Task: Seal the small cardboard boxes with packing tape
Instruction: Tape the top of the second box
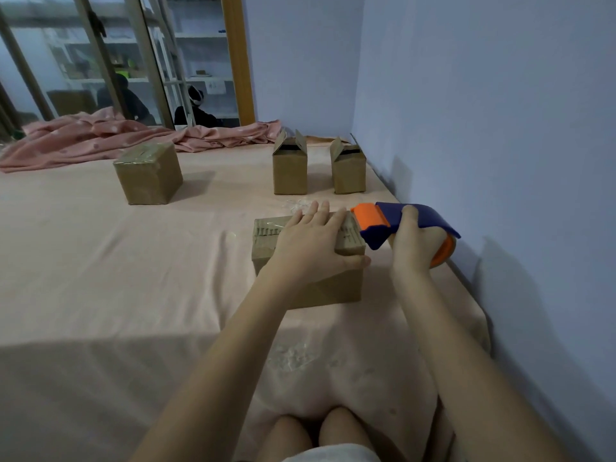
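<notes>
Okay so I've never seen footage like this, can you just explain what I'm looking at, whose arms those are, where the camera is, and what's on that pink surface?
There is no machine: the camera is worn on a person's head, looking forward and down at their own bare arms. The left hand presses flat on a small cardboard box. The right hand grips a blue and orange tape dispenser at the box's right edge. On the pink sheet farther away stand a closed taped box on the left and two open boxes near the wall. A crumpled pink blanket lies behind.
</notes>
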Demonstrator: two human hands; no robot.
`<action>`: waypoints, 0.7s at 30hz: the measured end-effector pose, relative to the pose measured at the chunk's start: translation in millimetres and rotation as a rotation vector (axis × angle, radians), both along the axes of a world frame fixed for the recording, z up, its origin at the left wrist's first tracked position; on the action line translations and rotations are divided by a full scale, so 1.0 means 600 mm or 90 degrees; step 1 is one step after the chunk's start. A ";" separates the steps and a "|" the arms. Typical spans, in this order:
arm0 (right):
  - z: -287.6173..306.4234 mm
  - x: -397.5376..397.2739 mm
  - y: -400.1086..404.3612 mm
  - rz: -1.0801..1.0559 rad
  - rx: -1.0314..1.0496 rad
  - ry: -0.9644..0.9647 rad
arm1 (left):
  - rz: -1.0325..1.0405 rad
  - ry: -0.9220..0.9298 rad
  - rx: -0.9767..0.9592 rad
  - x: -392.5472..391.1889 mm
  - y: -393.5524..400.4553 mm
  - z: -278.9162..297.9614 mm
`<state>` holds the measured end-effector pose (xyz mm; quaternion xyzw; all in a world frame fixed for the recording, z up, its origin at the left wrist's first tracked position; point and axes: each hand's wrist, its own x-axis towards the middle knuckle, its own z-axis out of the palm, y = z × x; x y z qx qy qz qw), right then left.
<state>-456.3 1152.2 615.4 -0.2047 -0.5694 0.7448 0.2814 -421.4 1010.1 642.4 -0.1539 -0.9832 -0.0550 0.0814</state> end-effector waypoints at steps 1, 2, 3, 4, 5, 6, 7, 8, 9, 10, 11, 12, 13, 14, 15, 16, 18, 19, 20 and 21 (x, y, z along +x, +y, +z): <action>0.001 -0.001 -0.003 -0.003 -0.002 -0.001 | 0.011 -0.010 -0.007 -0.001 0.001 0.004; 0.002 -0.002 -0.006 -0.004 -0.008 -0.004 | 0.023 -0.020 -0.017 -0.003 0.004 0.009; 0.002 -0.003 -0.011 -0.001 -0.019 -0.011 | 0.034 -0.021 -0.037 -0.005 0.008 0.014; 0.001 -0.003 -0.016 0.002 -0.032 -0.018 | 0.045 -0.013 -0.073 -0.006 0.015 0.018; 0.001 -0.003 -0.022 0.005 -0.041 -0.024 | 0.053 0.001 -0.108 -0.007 0.023 0.023; 0.001 -0.003 -0.029 0.005 -0.048 -0.027 | 0.055 0.011 -0.126 -0.009 0.027 0.028; -0.001 -0.003 -0.035 0.004 -0.052 -0.029 | 0.053 0.011 -0.111 -0.011 0.027 0.029; -0.003 -0.003 -0.039 0.005 -0.056 -0.034 | 0.052 -0.003 -0.072 -0.011 0.024 0.028; -0.006 -0.003 -0.042 0.011 -0.061 -0.042 | 0.048 -0.025 -0.035 -0.008 0.017 0.025; -0.008 -0.002 -0.044 0.022 -0.073 -0.050 | 0.044 -0.043 -0.026 -0.005 0.010 0.021; -0.008 -0.003 -0.044 0.033 -0.091 -0.061 | 0.040 -0.054 -0.045 -0.001 0.004 0.018; -0.007 -0.003 -0.044 0.043 -0.113 -0.072 | 0.038 -0.057 -0.075 0.000 0.001 0.016; -0.006 -0.004 -0.044 0.052 -0.132 -0.081 | 0.037 -0.056 -0.097 0.001 0.001 0.014; -0.006 -0.004 -0.043 0.061 -0.148 -0.086 | 0.040 -0.057 -0.110 0.000 0.002 0.013; -0.005 -0.004 -0.041 0.068 -0.158 -0.085 | 0.045 -0.060 -0.115 -0.001 0.003 0.013; -0.002 -0.002 -0.038 0.067 -0.152 -0.077 | 0.049 -0.064 -0.113 -0.001 0.005 0.013; 0.011 -0.004 -0.028 0.058 -0.076 -0.032 | 0.059 -0.062 -0.115 0.002 0.008 0.011; 0.021 -0.005 -0.023 0.055 -0.027 -0.001 | 0.061 -0.057 -0.114 0.003 0.008 0.010; 0.031 -0.007 -0.020 0.054 0.016 0.024 | 0.061 -0.054 -0.112 0.003 0.009 0.009; 0.039 -0.008 -0.018 0.056 0.054 0.037 | 0.063 -0.053 -0.108 0.005 0.010 0.009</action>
